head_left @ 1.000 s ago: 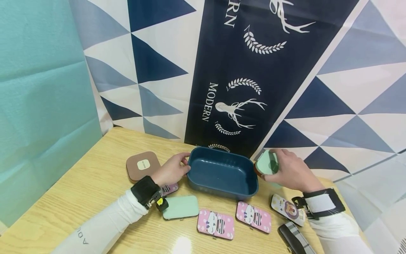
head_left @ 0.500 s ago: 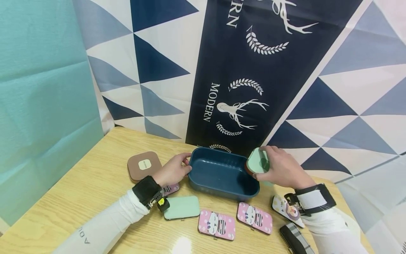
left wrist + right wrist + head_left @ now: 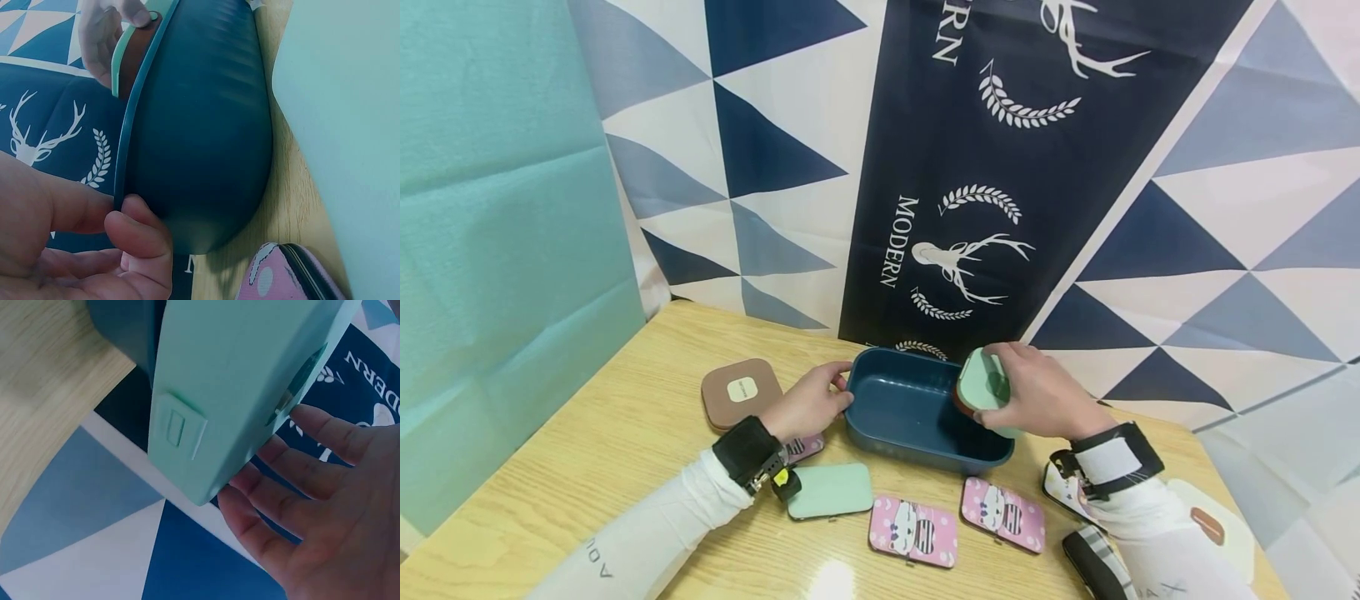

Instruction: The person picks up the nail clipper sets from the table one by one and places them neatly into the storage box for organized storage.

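Observation:
A dark blue rectangular bin (image 3: 917, 412) stands on the table, its inside bare where it shows. My left hand (image 3: 808, 403) pinches its left rim between thumb and fingers; in the left wrist view the thumb and fingers (image 3: 140, 234) meet at the rim. My right hand (image 3: 1041, 390) holds a mint green case (image 3: 982, 382) with a brown underside, tilted over the bin's right end. The right wrist view shows the fingertips along one edge of the green case (image 3: 219, 375); the thumb is not visible there.
Left of the bin lies a brown square case (image 3: 741, 392). In front lie a mint flat case (image 3: 830, 490), pink cat cases (image 3: 913, 532) (image 3: 1002, 514), a black and plaid case (image 3: 1097, 560) and, at right, a cream case (image 3: 1225, 533). A patterned cloth wall (image 3: 947, 167) rises behind.
My right hand has carried the green case leftward, from beside the bin's right edge to above its right end. My left hand stays at the rim. The cream case has come into view beside the right sleeve.

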Demonstrator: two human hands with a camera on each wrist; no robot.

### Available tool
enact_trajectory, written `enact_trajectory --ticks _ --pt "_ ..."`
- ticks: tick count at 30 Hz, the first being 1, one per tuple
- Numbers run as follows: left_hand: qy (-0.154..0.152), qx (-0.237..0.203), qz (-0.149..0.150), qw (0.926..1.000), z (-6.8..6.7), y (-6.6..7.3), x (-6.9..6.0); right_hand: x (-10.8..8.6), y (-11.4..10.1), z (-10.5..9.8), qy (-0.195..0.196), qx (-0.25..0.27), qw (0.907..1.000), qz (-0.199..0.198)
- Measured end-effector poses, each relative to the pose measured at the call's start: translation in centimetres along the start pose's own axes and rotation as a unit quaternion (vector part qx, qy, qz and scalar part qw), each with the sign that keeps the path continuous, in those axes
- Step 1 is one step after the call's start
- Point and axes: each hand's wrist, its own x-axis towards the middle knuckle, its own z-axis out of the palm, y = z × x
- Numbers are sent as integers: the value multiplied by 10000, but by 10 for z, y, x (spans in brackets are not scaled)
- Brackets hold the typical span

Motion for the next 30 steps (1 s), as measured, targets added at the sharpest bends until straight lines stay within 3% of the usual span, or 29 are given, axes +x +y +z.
enact_trajectory --ticks 22,30 --pt "-59 81 -81 9999 2 -5 -5 9 -17 33 -603 218 9965 -532" --pt "-47 172 8 9998 -1 -1 0 14 -15 38 -960 213 9942 -440"
